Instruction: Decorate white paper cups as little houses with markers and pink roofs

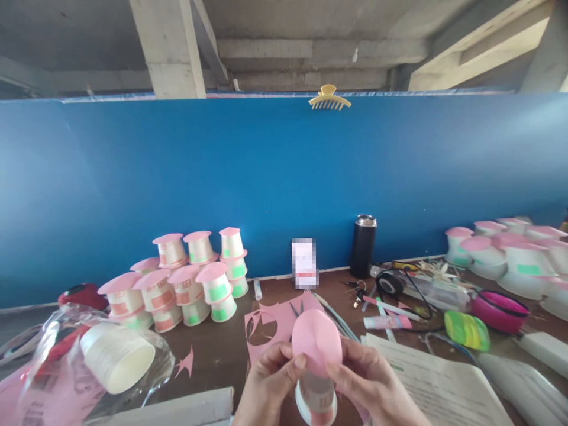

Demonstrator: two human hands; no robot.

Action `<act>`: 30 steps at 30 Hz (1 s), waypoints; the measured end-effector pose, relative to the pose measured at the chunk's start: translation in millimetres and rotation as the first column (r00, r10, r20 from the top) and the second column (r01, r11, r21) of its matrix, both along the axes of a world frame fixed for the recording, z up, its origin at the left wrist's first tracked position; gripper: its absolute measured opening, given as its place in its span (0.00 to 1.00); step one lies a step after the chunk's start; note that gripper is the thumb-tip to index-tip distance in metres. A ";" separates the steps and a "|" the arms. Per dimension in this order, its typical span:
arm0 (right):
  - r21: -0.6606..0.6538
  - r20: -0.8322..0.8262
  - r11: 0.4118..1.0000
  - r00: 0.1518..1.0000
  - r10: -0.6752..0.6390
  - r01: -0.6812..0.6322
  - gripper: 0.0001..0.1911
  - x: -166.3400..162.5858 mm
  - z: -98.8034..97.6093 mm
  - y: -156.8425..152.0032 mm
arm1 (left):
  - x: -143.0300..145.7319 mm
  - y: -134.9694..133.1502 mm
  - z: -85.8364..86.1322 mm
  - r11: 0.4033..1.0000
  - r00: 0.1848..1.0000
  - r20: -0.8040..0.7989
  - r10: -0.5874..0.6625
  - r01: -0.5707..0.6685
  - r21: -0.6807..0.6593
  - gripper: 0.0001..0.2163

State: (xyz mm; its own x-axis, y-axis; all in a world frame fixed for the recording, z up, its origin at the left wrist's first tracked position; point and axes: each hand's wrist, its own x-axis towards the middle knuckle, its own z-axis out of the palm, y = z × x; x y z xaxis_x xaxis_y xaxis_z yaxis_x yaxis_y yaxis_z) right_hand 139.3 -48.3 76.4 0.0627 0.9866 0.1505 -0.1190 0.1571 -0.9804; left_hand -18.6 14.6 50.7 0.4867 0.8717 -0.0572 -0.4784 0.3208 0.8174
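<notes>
A dark brown wooden table [222, 355] stands against a tall blue partition wall [266, 177], with grey concrete beams [168, 47] above it. A yellow plastic hair claw [329, 97] sits on the top edge of the wall. At the lower middle, the left hand [270, 378] and the right hand [368, 378] pinch with closed fingers the rim of a pink paper cone [316, 343], which sits on a white paper cup [316, 402]. The lower edge of the picture cuts off the cup's bottom and both wrists. A small upright object [305, 263] by the wall is too blurred to make out.

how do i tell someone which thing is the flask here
Follow the long blue partition behind the table to right of centre. The flask stands upright at its foot. It is the only tall black cylinder, capped in silver.
</notes>
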 end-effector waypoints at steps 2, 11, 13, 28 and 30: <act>-0.039 0.000 0.997 0.998 -0.064 0.064 0.22 4.2 0.9 -1.6 | -3.3 1.0 3.1 0.999 0.999 -0.039 0.030 -0.031 -0.016 0.15; -0.041 0.173 0.933 0.922 -0.345 0.357 0.19 25.5 -14.4 5.3 | -11.3 5.4 4.2 0.998 0.973 -0.227 -0.042 0.031 -0.051 0.18; -0.008 0.208 0.938 0.918 -0.338 0.347 0.18 24.4 -14.4 6.3 | -12.9 5.8 5.5 0.997 0.958 -0.277 -0.079 0.069 -0.047 0.18; 0.096 0.292 0.939 0.893 -0.343 0.329 0.15 22.4 -9.3 5.2 | -20.0 13.3 1.7 0.976 0.916 -0.358 -0.180 0.121 -0.183 0.19; 0.100 0.306 0.944 0.893 -0.329 0.313 0.15 22.9 -9.9 4.3 | -19.9 13.2 2.6 0.975 0.911 -0.368 -0.189 0.130 -0.179 0.19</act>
State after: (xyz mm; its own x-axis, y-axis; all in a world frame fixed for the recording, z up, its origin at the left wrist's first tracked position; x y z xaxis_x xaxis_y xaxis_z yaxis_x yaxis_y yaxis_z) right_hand 162.2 -44.0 66.4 0.3167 0.9120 0.2606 0.2587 0.1813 -0.9488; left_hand -38.5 27.8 53.3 0.5343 0.7512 -0.3875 -0.0731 0.4978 0.8642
